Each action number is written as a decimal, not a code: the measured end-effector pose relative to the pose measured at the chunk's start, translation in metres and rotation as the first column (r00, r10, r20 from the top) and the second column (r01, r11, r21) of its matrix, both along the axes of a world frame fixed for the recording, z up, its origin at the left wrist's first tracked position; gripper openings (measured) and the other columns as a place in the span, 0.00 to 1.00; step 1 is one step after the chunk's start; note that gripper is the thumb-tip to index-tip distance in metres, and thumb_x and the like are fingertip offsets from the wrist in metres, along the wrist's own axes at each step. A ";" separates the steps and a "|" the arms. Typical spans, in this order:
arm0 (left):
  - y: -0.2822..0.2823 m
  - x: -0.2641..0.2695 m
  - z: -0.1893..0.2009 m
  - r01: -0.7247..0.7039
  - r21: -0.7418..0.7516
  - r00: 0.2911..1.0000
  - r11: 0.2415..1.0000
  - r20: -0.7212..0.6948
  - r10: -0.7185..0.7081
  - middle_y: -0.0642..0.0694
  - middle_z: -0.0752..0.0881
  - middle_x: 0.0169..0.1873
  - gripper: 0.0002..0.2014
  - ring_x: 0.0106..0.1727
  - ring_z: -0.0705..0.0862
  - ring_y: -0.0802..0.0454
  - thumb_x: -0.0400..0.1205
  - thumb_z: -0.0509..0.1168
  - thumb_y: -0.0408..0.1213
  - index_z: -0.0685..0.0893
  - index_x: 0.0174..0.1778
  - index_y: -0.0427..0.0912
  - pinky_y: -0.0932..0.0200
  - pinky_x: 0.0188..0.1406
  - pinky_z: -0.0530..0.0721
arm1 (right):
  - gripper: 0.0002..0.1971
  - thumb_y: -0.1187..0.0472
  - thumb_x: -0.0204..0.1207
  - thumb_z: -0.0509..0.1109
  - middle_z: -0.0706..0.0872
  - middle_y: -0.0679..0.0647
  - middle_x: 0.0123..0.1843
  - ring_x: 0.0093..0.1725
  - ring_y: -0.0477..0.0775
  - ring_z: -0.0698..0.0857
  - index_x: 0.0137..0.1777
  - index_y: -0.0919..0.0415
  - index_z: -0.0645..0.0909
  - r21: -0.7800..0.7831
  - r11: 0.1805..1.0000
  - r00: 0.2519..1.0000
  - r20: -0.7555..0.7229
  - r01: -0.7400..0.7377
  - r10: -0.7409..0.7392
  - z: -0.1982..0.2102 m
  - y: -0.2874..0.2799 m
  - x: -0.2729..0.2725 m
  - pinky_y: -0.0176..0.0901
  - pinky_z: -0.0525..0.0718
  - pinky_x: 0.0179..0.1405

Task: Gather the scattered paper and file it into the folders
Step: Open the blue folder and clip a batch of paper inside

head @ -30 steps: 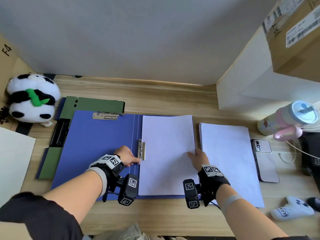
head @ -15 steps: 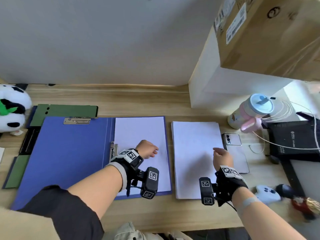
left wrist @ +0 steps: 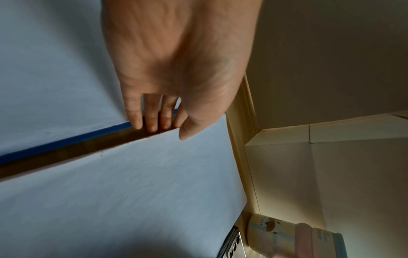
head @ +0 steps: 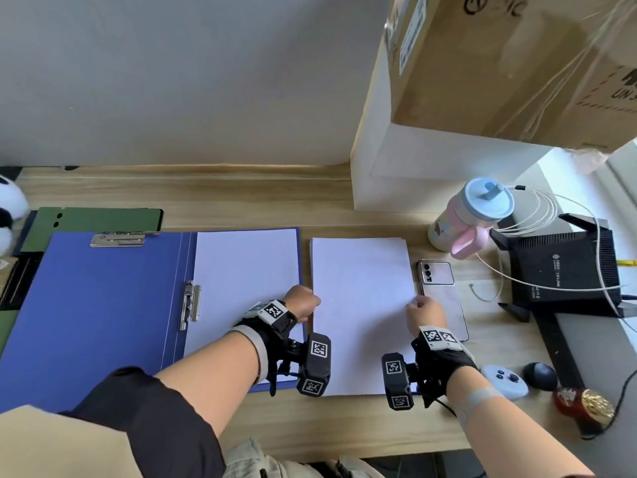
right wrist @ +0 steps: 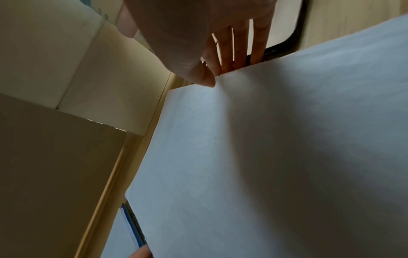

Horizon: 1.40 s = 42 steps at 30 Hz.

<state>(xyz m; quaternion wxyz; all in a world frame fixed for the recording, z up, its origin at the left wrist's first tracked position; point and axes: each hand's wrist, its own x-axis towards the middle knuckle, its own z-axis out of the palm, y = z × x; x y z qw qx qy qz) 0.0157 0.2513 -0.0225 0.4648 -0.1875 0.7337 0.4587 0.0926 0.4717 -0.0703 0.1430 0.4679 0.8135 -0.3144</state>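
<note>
In the middle of the head view, a loose stack of white paper sheets (head: 362,305) is seen lying flat on the light wooden desk (head: 241,198), just to the right of an open blue folder (head: 103,305). A second lot of white paper (head: 241,281) lies inside that folder's right half, next to the silver spring clip (head: 189,305) at the spine.

The left hand (head: 301,301) is placed at the left edge of the loose stack. In the left wrist view its fingers (left wrist: 152,120) are held pressed together, with their tips down in the narrow gap between the blue folder's edge and the stack, and the thumb is laid on top of the paper.

The right hand (head: 422,313) is placed at the stack's right edge, over a pale smartphone (head: 437,281). In the right wrist view its fingers (right wrist: 240,47) are seen slightly spread behind the paper's edge, and the thumb tip is pressed onto the top sheet; the edge is pinched there.

A green folder (head: 93,220) is partly covered at the upper left. A pastel drinking cup (head: 472,215) and a black router (head: 565,270) are seen at the right of the frame.
</note>
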 end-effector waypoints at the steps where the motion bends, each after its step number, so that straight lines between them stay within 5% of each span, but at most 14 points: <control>1: 0.000 -0.001 -0.001 0.003 0.001 1.000 1.000 0.003 -0.003 0.47 0.67 0.34 0.16 0.50 0.67 0.47 0.82 0.56 0.27 0.64 0.29 0.45 0.58 0.45 0.73 | 0.07 0.67 0.72 0.57 0.73 0.62 0.43 0.42 0.60 0.71 0.39 0.55 0.74 0.000 1.000 1.000 -0.002 0.002 -0.002 -0.001 0.001 0.000 0.43 0.67 0.44; 7: 0.003 -0.001 0.002 0.030 0.028 0.999 0.999 0.038 -0.031 0.43 0.69 0.47 0.02 0.50 0.69 0.46 0.82 0.57 0.30 0.68 0.47 0.40 0.59 0.52 0.73 | 0.07 0.66 0.72 0.57 0.74 0.61 0.43 0.42 0.60 0.71 0.39 0.55 0.75 -0.029 1.000 1.000 -0.009 -0.005 0.005 0.003 0.003 0.000 0.42 0.67 0.44; 11: 0.006 0.001 0.006 0.070 0.005 0.997 0.998 -0.022 -0.070 0.45 0.63 0.31 0.14 0.36 0.64 0.48 0.81 0.54 0.26 0.62 0.30 0.43 0.61 0.33 0.66 | 0.11 0.67 0.71 0.58 0.72 0.63 0.42 0.42 0.59 0.70 0.28 0.57 0.69 -0.047 0.999 1.000 -0.008 -0.026 0.025 0.004 0.002 -0.001 0.42 0.66 0.44; 15: 0.010 0.001 0.006 0.103 -0.036 0.991 0.994 -0.082 -0.106 0.45 0.60 0.28 0.21 0.30 0.60 0.51 0.81 0.54 0.24 0.57 0.25 0.45 0.60 0.33 0.58 | 0.15 0.68 0.72 0.58 0.74 0.65 0.41 0.43 0.60 0.69 0.24 0.57 0.64 -0.025 0.999 0.999 0.003 -0.031 0.032 0.006 0.000 -0.002 0.42 0.66 0.44; 17: 0.010 0.000 0.007 0.121 -0.031 0.989 0.992 -0.085 -0.123 0.46 0.58 0.28 0.21 0.29 0.58 0.52 0.81 0.53 0.23 0.56 0.26 0.46 0.58 0.35 0.52 | 0.11 0.67 0.72 0.58 0.78 0.70 0.45 0.45 0.62 0.71 0.28 0.60 0.71 -0.021 0.999 1.000 0.012 -0.028 0.028 0.011 -0.003 -0.002 0.44 0.68 0.45; 21: 0.011 0.001 0.008 0.167 -0.072 0.984 0.983 -0.056 -0.172 0.46 0.63 0.30 0.15 0.31 0.62 0.50 0.75 0.59 0.32 0.59 0.27 0.43 0.59 0.33 0.64 | 0.14 0.66 0.74 0.58 0.81 0.70 0.59 0.61 0.69 0.78 0.53 0.71 0.83 0.015 0.999 0.998 0.036 -0.043 0.042 0.015 -0.006 -0.002 0.47 0.76 0.59; 23: 0.009 0.002 0.006 0.167 -0.103 0.980 0.981 -0.092 -0.176 0.44 0.70 0.36 0.09 0.37 0.72 0.46 0.70 0.60 0.37 0.65 0.29 0.43 0.56 0.41 0.73 | 0.15 0.65 0.74 0.59 0.79 0.70 0.62 0.62 0.68 0.78 0.54 0.70 0.83 0.019 0.999 0.998 0.053 -0.038 0.037 0.019 -0.008 -0.002 0.47 0.75 0.62; 25: 0.006 0.001 0.005 0.144 -0.099 0.975 0.985 -0.154 -0.159 0.40 0.77 0.50 0.02 0.51 0.79 0.42 0.75 0.63 0.34 0.75 0.39 0.41 0.55 0.53 0.78 | 0.13 0.65 0.74 0.60 0.79 0.69 0.59 0.63 0.67 0.78 0.52 0.68 0.83 0.019 0.999 0.997 0.060 -0.042 0.041 0.021 -0.009 -0.002 0.46 0.75 0.62; 27: 0.008 0.003 0.003 0.154 0.010 0.978 0.988 -0.146 -0.151 0.38 0.81 0.53 0.08 0.52 0.80 0.45 0.79 0.62 0.29 0.79 0.53 0.37 0.56 0.53 0.78 | 0.08 0.66 0.75 0.60 0.77 0.66 0.50 0.65 0.67 0.76 0.43 0.65 0.81 0.004 0.998 0.997 0.057 -0.056 0.055 0.024 -0.010 -0.002 0.46 0.74 0.62; 29: 0.009 0.006 0.003 0.114 0.126 0.993 0.985 -0.050 -0.109 0.39 0.82 0.54 0.16 0.51 0.81 0.45 0.82 0.57 0.25 0.77 0.65 0.37 0.52 0.54 0.82 | 0.09 0.65 0.75 0.59 0.78 0.65 0.50 0.66 0.65 0.76 0.44 0.66 0.81 -0.002 0.998 0.996 0.062 -0.058 0.058 0.026 -0.011 -0.002 0.46 0.74 0.61; 32: 0.005 0.008 0.001 0.094 0.172 0.994 0.981 -0.066 -0.083 0.40 0.82 0.51 0.21 0.39 0.81 0.46 0.82 0.52 0.23 0.77 0.69 0.39 0.60 0.30 0.83 | 0.14 0.63 0.75 0.61 0.79 0.69 0.64 0.65 0.67 0.77 0.57 0.68 0.80 0.033 0.999 1.000 0.016 0.004 -0.005 0.031 -0.011 -0.001 0.48 0.73 0.64; 35: -0.011 0.003 0.004 0.066 0.220 0.996 0.973 -0.078 -0.050 0.43 0.82 0.48 0.18 0.40 0.79 0.47 0.82 0.54 0.23 0.79 0.64 0.41 0.62 0.30 0.76 | 0.23 0.59 0.76 0.67 0.79 0.70 0.66 0.68 0.68 0.76 0.68 0.71 0.74 0.119 0.993 0.988 -0.152 -0.003 0.022 0.039 -0.007 -0.003 0.52 0.70 0.68; 38: -0.039 -0.010 0.018 -0.017 0.273 0.996 0.962 -0.081 0.040 0.50 0.85 0.43 0.16 0.36 0.83 0.55 0.83 0.55 0.23 0.79 0.59 0.46 0.68 0.25 0.84 | 0.30 0.51 0.71 0.73 0.84 0.65 0.60 0.59 0.63 0.83 0.68 0.69 0.74 -0.162 0.987 0.934 -0.351 0.005 -0.062 0.047 -0.011 -0.011 0.46 0.79 0.52; 42: -0.085 -0.031 0.042 -0.103 0.387 0.982 0.916 -0.106 0.155 0.53 0.88 0.44 0.15 0.35 0.89 0.61 0.82 0.60 0.25 0.82 0.56 0.49 0.64 0.34 0.88 | 0.08 0.55 0.72 0.74 0.90 0.51 0.36 0.32 0.50 0.85 0.45 0.60 0.85 -0.559 0.817 0.873 -0.461 -0.144 -0.161 0.068 -0.047 -0.026 0.38 0.82 0.32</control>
